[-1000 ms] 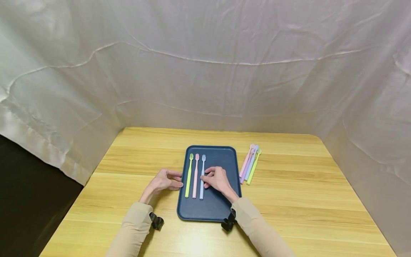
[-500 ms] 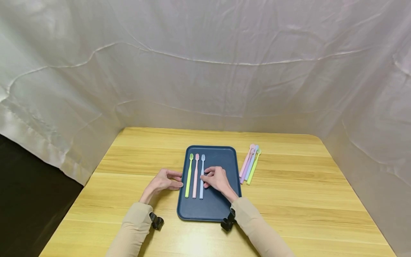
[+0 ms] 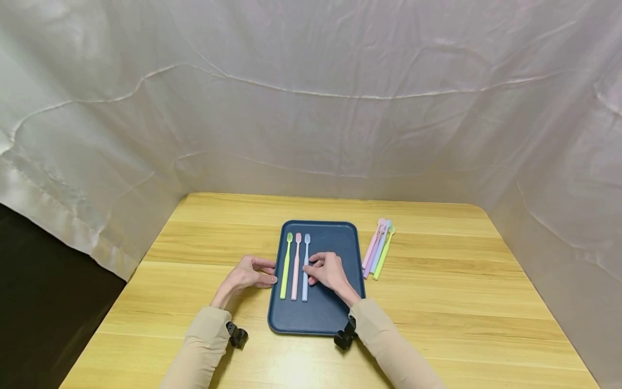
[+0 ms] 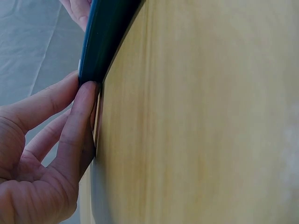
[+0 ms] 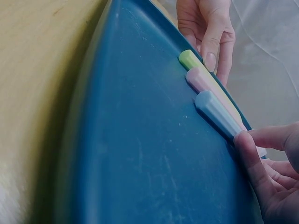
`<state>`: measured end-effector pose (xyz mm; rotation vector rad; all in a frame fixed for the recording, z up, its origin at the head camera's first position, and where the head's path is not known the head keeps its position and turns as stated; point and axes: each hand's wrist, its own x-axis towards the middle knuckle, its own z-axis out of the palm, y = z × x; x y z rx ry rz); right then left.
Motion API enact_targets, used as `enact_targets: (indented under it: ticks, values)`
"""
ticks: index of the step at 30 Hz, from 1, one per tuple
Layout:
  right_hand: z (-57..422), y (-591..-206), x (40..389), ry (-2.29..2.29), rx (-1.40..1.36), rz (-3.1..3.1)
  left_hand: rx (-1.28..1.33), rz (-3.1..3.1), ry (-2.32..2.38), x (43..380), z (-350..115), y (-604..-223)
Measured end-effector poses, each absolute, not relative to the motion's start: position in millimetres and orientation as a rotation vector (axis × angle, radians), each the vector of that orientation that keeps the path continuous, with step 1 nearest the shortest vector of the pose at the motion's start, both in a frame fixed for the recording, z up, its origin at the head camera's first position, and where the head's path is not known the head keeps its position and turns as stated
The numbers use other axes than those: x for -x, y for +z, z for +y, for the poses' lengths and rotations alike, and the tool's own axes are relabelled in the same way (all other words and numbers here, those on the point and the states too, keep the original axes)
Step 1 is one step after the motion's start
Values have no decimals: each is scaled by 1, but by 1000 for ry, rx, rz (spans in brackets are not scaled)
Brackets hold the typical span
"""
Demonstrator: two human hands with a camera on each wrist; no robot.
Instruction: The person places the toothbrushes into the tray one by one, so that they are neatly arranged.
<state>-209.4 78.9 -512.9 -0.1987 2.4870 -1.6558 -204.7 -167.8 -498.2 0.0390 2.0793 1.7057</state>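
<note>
A dark blue tray (image 3: 316,319) lies on the table with three toothbrushes side by side on it, heads toward the far end. The green toothbrush (image 3: 285,270) is leftmost, then the pink toothbrush (image 3: 296,270), then the light blue toothbrush (image 3: 305,292). My right hand (image 3: 330,271) pinches the light blue toothbrush around mid-handle; in the right wrist view thumb and finger meet at its handle (image 5: 216,109). At the tray's left edge, my left hand (image 3: 250,273) holds the rim with its thumb and fingers, as the left wrist view shows at the tray's side (image 4: 100,46).
Right of the tray, several toothbrushes (image 3: 378,251) in pink, purple, blue and green lie in a loose overlapping bunch on the wooden table (image 3: 452,302). A pale curtain (image 3: 320,135) hangs behind and along the sides. Each wrist carries a small black camera.
The light blue toothbrush has shifted very slightly left at its head, between the first two frames. Both hands and the tray have otherwise stayed in place.
</note>
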Motion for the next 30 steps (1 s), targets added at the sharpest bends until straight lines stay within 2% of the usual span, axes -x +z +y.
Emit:
enact_targets:
  ticks: [30]
  values:
    - [78, -513, 209, -1654, 183, 2499, -23, 2078, 1707, 204, -167, -498]
